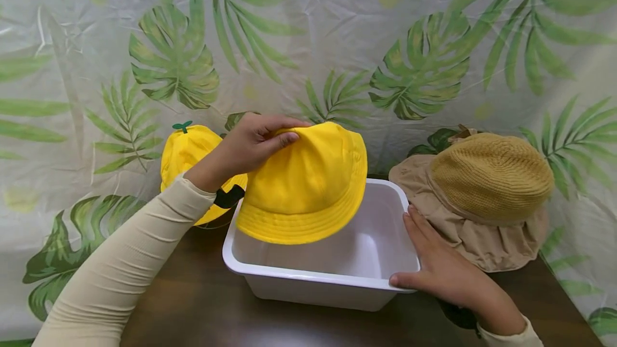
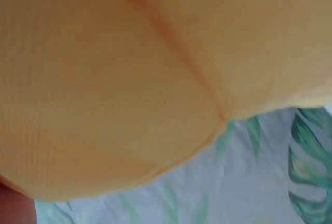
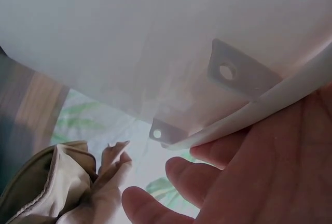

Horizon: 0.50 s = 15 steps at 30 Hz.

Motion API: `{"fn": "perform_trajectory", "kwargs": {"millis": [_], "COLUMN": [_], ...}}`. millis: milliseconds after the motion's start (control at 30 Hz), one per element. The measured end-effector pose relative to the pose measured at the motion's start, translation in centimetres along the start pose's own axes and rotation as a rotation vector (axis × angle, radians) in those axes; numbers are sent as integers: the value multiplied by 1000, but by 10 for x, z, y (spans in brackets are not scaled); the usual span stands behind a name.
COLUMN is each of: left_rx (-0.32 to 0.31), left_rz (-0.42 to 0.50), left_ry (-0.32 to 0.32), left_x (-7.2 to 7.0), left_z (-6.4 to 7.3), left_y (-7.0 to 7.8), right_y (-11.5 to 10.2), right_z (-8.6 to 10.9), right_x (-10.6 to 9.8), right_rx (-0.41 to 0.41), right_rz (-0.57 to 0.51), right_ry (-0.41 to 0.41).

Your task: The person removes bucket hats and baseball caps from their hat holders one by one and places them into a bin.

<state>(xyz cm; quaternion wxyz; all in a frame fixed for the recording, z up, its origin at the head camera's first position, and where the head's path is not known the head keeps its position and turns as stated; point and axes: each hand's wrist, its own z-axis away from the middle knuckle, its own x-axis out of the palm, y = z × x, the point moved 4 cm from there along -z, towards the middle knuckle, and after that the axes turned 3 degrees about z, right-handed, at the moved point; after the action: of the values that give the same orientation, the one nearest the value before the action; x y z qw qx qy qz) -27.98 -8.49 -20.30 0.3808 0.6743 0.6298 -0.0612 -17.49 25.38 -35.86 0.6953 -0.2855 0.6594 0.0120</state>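
Observation:
With thumb and fingers, my left hand point(image 1: 250, 141) pinches the crown of a yellow bucket hat point(image 1: 308, 183), holding it brim down above a white plastic tub point(image 1: 318, 275). In the left wrist view, the yellow cloth point(image 2: 119, 94) and a seam fill most of the picture. My right hand point(image 1: 441, 266) rests at the tub's near right corner, thumb on the front rim and fingers extended along the right side. From the right wrist, the tub's outer wall point(image 3: 129, 42) shows two small tabs with holes, beside loosely extended fingers point(image 3: 192, 180).
Left of the tub sits another yellow hat point(image 1: 190, 149) with a green sprout on top, partly behind my left arm. At the right, a mustard knitted hat point(image 1: 494, 178) lies on a beige ruffled-brim hat point(image 1: 506, 248). A leaf-print sheet point(image 1: 337, 31) hangs behind the dark table point(image 1: 193, 293).

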Motion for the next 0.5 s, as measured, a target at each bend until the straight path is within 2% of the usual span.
{"fn": "perform_trajectory", "kwargs": {"millis": [167,267,500], "left_rx": [104,142,159], "left_rz": [84,143,164], "left_ry": [-84,-140,-245], "left_x": [25,38,58], "left_z": [-4,-4,2], "left_y": [4,6,8], "right_y": [0,0,-1], "right_z": [2,4,2], "right_x": [-1,-1,0], "right_rx": [3,9,2], "right_rz": [-13,-19,-13], "right_ry": [5,4,2]}}
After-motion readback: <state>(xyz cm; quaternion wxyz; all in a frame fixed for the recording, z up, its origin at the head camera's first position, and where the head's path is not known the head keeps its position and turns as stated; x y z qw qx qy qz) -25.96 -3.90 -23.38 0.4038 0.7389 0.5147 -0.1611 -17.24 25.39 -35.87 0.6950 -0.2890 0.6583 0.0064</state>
